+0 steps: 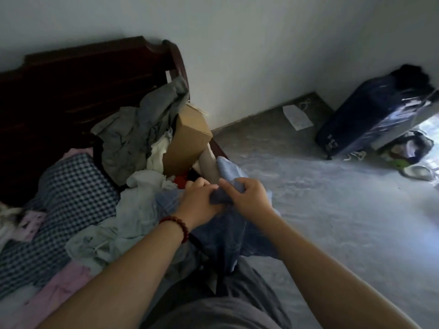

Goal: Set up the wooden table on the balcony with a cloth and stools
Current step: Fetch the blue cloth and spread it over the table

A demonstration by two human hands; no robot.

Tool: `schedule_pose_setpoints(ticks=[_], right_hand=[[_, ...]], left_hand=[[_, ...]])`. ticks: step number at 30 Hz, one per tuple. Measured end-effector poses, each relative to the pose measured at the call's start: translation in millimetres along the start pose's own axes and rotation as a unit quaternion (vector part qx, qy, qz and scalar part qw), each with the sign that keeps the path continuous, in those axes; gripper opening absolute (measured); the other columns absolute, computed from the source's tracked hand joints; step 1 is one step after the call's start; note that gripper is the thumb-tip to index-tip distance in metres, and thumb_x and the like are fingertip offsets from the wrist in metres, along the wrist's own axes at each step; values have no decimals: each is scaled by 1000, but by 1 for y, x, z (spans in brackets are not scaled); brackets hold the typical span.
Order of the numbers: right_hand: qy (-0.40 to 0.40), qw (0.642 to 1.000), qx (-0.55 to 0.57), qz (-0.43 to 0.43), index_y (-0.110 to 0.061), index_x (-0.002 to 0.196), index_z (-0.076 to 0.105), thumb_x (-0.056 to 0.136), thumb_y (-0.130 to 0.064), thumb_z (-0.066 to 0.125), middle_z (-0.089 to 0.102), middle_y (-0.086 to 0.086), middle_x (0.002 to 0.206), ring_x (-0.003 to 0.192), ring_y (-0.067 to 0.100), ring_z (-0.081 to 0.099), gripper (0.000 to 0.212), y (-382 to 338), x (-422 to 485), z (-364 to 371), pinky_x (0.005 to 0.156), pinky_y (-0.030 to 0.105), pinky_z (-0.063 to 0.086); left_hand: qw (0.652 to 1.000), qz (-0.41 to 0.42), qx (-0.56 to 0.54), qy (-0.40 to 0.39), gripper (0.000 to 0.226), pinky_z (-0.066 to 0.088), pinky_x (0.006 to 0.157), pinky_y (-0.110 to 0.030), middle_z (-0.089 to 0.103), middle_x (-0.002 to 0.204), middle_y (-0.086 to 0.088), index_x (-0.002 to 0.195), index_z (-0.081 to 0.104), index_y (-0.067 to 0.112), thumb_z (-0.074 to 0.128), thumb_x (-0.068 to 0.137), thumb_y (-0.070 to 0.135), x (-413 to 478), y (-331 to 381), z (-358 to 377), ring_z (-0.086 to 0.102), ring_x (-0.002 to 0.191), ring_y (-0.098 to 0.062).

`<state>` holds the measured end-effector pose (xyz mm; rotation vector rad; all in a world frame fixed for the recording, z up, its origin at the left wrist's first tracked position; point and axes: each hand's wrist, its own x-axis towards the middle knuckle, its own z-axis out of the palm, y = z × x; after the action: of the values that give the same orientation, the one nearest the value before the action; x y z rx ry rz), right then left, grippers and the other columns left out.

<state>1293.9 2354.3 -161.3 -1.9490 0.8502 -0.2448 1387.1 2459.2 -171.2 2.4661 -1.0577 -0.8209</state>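
Bed [71,91] carries heaped clothes [133,134], a cardboard box [187,141] (tilted).

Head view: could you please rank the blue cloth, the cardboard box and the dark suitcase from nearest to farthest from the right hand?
1. blue cloth, gripped in the right hand.
2. cardboard box, on the bed, up and to the left.
3. dark suitcase, across the floor at far right.

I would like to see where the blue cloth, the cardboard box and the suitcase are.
blue cloth [230,170]: head view, on the pale fold above the hands.
cardboard box [187,140]: head view, on its lit side face.
suitcase [374,115]: head view, on the middle of its dark shell.
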Motion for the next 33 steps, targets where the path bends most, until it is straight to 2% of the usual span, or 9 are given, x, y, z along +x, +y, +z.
schedule_pose_setpoints(ticks=[4, 7, 12, 18, 21, 23, 26, 30, 33], right_hand=[[105, 994, 25, 18, -11, 55, 46, 83, -38, 69, 46, -9, 47, 47, 4, 44, 45, 18, -18, -11, 50, 22, 39], [147, 988, 37, 38, -19, 62, 48, 83, -39, 68, 51, -7, 54, 52, 1, 49, 35, 29, -29, -22, 50, 13, 38], [166, 983, 64, 41, -24, 69, 55, 87, -28, 66, 59, -11, 64, 61, -7, 56, 22, 36, -37, -47, 55, 6, 40], [234, 966, 88, 67, -19, 75, 58, 87, -30, 65, 59, -11, 66, 61, -3, 55, 18, 56, -50, -88, 56, 6, 41], [254, 958, 111, 70, -18, 82, 57, 87, -27, 67, 58, -13, 71, 64, -10, 55, 14, 71, -61, -121, 56, 3, 39], [256, 951, 152, 84, -20, 94, 59, 85, -26, 69, 62, -12, 83, 76, -9, 58, 15, 83, -70, -145, 62, 2, 43], [261, 942, 190, 94, -24, 104, 61, 84, -23, 71, 66, -9, 94, 89, 3, 63, 23, 104, -86, -181, 69, 5, 49], [232, 947, 206, 82, -29, 105, 60, 83, -17, 72, 65, -20, 91, 87, -2, 64, 28, 133, -110, -221, 69, 7, 48], [250, 949, 171, 83, -28, 114, 59, 81, -22, 74, 64, -21, 94, 87, -7, 62, 37, 159, -129, -258, 72, 6, 48]], left_hand=[[998, 45, -27, -47, 42, 38, 99, -45, 52, 122, 0, 109, 58, 33, 47, 77, 58, -2, 12, 6, 46, 116, -27], [992, 67, -99, -48, 29, 44, 90, -39, 62, 114, -3, 108, 59, 25, 52, 87, 45, -5, 31, 10, 56, 108, -25], [973, 111, -183, -91, 2, 42, 75, -26, 61, 96, -1, 94, 54, 21, 53, 93, 22, -5, 65, 15, 58, 90, -16], [970, 121, -195, -83, 11, 50, 84, -35, 65, 93, -5, 96, 58, 13, 56, 90, 22, 9, 116, 38, 62, 90, -20], [961, 114, -239, -86, 8, 47, 73, -23, 62, 85, 2, 94, 57, 16, 59, 90, 23, 9, 153, 50, 60, 83, -15], [958, 114, -254, -76, 15, 42, 66, -18, 60, 87, 5, 101, 56, 17, 60, 89, 26, 7, 181, 60, 57, 83, -12], [954, 115, -271, -61, 15, 45, 76, -25, 61, 94, 2, 102, 57, 17, 60, 90, 26, 8, 224, 79, 57, 89, -14], [941, 97, -319, -60, 5, 52, 88, -40, 67, 99, -4, 90, 59, 22, 63, 87, 23, 13, 282, 111, 63, 96, -22], [928, 99, -355, -58, 15, 53, 87, -40, 66, 91, 1, 79, 58, 31, 62, 88, 20, 12, 335, 138, 64, 94, -21]])
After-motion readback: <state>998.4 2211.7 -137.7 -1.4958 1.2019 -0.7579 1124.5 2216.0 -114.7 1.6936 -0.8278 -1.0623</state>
